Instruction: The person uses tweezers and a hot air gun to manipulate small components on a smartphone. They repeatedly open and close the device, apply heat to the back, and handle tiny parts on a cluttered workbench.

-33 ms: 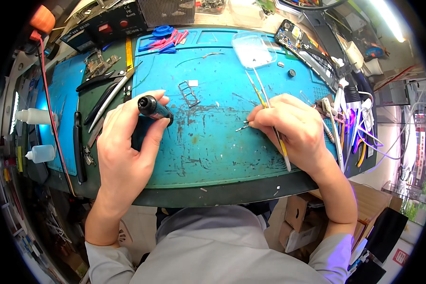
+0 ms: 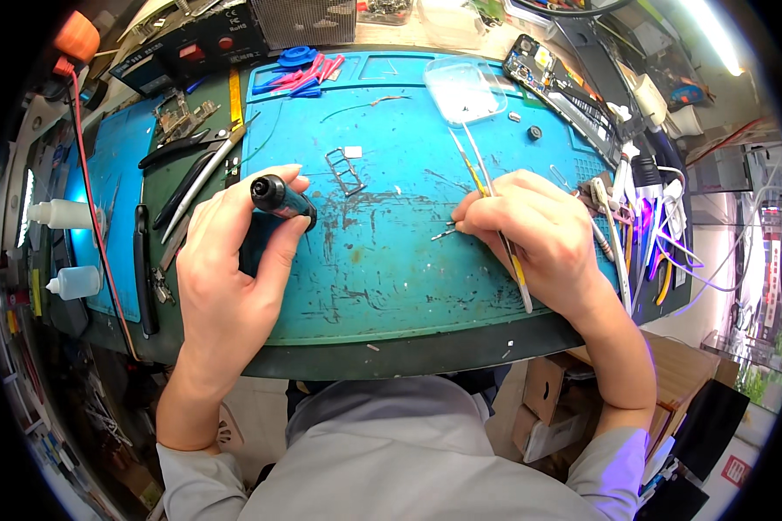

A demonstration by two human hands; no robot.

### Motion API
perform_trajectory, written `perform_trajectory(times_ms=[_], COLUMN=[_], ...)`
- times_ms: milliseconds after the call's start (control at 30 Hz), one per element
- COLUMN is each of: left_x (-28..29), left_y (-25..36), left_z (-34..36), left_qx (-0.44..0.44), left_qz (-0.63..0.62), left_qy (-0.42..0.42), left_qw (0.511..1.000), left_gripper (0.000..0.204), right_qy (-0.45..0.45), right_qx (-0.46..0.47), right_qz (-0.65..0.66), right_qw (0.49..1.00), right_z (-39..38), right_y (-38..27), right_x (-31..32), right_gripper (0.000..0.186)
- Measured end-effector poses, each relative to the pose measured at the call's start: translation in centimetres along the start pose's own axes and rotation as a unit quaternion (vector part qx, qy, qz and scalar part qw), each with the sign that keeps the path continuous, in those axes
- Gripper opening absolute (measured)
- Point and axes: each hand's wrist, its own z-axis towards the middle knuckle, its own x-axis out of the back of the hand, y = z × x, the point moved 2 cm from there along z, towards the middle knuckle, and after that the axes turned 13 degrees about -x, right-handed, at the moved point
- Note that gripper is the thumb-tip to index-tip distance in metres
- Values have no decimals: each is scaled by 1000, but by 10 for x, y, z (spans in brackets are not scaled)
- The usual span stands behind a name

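In my left hand (image 2: pixel 228 260) is a small dark bottle (image 2: pixel 280 198) with a black nozzle and a teal band, tilted with its nozzle end toward me. My right hand (image 2: pixel 530 243) grips yellow-and-silver tweezers (image 2: pixel 480 178), whose tips point away from me, slightly apart. A tiny dark-and-silver piece (image 2: pixel 444 233) sticks out beside the right fingertips; whether it is pinched or lies on the mat I cannot tell. Between the hands, a black card tray frame (image 2: pixel 346 174) lies on the blue work mat (image 2: pixel 382 286), with a small white square (image 2: pixel 353 152) touching its far end.
A clear plastic dish (image 2: pixel 466 91) stands beyond the tweezers. Pink and blue pry tools (image 2: pixel 308 78) lie at the far left of the mat, near black-handled pliers (image 2: pixel 187 187). An opened phone (image 2: pixel 552 74) is at the far right. Cables and tools (image 2: pixel 643 217) crowd the right edge.
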Motion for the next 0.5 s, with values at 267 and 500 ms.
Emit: perform_trajectory(times_ms=[267,500], left_x=[-1,3], left_y=[-1,2], left_z=[0,0], left_qx=[4,-51], left_qz=[-22,-90], left_qy=[2,7], left_qw=[1000,995], left_gripper=[40,37], right_qy=[12,68], right_qx=[-21,-122], right_qz=[34,99], right_qw=[999,985], right_z=[-3,-25], right_y=[6,-30], right_x=[4,41], right_gripper=[21,43])
